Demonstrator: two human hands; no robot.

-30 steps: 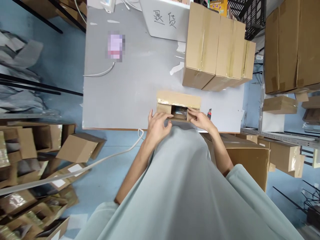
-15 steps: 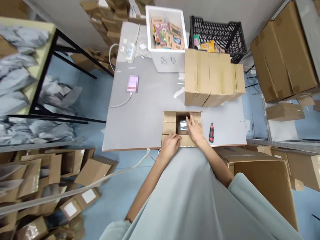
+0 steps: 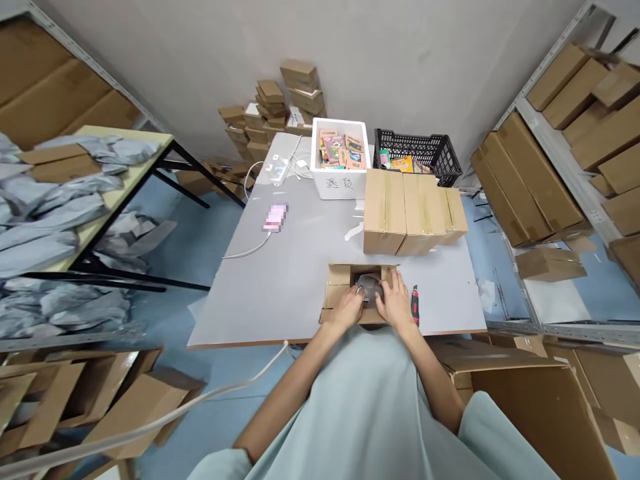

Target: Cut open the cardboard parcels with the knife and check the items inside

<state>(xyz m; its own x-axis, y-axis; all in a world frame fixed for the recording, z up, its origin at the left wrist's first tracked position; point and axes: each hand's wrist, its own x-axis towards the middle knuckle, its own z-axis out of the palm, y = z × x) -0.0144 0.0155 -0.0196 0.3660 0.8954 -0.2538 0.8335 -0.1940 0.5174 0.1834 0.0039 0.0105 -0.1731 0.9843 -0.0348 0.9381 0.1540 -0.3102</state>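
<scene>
A small cardboard box [image 3: 339, 275] stands with its flaps folded out near the table's front edge. Inside it shows a dark, rounded, slightly shiny item [image 3: 371, 285], too unclear to name. My left hand [image 3: 349, 307] reaches over the box's left side, its bent fingers closed against that item. On the right, my right hand [image 3: 397, 301] lies over the box's flap with fingers spread, the thumb side close to the dark item. Just beside my right hand is a red and black box cutter [image 3: 415, 305].
Three taped cartons [image 3: 385, 210] stand behind the box. Beyond them are a white foam bin [image 3: 343, 183] with colourful packs and a black crate [image 3: 445, 157]. A phone [image 3: 275, 218] on a cable lies left. A large open carton [image 3: 530, 400] sits below the table's right front.
The view has tilted up, showing more wall. The dark item now shows in the box where a bluish-white piece was visible. My right hand has shifted from the opening to the right flap.
</scene>
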